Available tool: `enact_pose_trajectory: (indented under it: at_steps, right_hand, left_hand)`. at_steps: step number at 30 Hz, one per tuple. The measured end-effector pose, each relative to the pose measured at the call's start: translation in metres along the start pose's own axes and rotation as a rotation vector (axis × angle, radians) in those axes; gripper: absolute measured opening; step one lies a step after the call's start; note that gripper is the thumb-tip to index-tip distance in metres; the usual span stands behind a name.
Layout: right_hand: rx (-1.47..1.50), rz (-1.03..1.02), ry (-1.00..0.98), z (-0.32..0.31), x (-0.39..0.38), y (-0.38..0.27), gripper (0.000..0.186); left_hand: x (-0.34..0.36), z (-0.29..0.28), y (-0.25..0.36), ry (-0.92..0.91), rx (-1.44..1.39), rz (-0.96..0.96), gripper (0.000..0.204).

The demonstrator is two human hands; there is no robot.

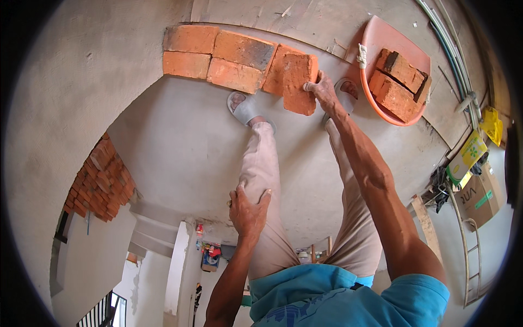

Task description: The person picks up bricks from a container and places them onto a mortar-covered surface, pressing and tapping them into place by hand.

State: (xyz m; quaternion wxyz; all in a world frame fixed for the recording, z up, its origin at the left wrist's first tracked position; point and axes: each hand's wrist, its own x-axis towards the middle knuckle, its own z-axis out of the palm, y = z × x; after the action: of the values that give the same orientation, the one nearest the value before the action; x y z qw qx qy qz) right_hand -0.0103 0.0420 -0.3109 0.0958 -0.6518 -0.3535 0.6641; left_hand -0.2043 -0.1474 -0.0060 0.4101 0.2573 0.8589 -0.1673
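Note:
My right hand [324, 94] grips an orange brick [298, 87] by its right edge, thumb on the face turned toward me. That brick stands tilted at the right end of a row of bricks [235, 74] and partly covers the brick behind it [274, 73]. The row is two bricks deep at its left part, and one brick has a dark scorched patch. My left hand [249, 211] rests on my left thigh near the knee, fingers spread, holding nothing. To the right of my right hand sits a pink-orange plastic scoop basket [376, 111] with several bricks [400, 90] in it.
A large brick pile [101, 180] lies at the far left, lower than the floor here. Pipes [457, 60] run along the right side, near a yellow bag [491, 126] and a cardboard box [479, 196]. A metal ladder-like frame [473, 261] leans at the lower right.

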Motion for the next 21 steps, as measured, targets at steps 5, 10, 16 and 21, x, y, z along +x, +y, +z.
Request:
enact_pose_trajectory:
  at_steps: [5, 10, 16, 21]
  right_hand:
    - [0.307, 0.058, 0.041, 0.026, -0.002, 0.029, 0.061]
    - [0.358, 0.123, 0.080, 0.026, -0.005, 0.043, 0.061]
    - [0.299, 0.137, 0.027, 0.014, -0.010, 0.049, 0.065]
    - [0.312, 0.152, -0.002, 0.010, -0.015, 0.055, 0.066]
  left_hand:
    - [0.002, -0.001, -0.006, 0.012, 0.004, 0.012, 0.073]
    - [0.006, -0.006, -0.009, -0.011, -0.020, 0.004, 0.073]
    - [0.010, -0.013, -0.009, -0.049, -0.048, -0.040, 0.073]
    - [0.011, -0.015, -0.008, -0.045, -0.053, -0.048, 0.073]
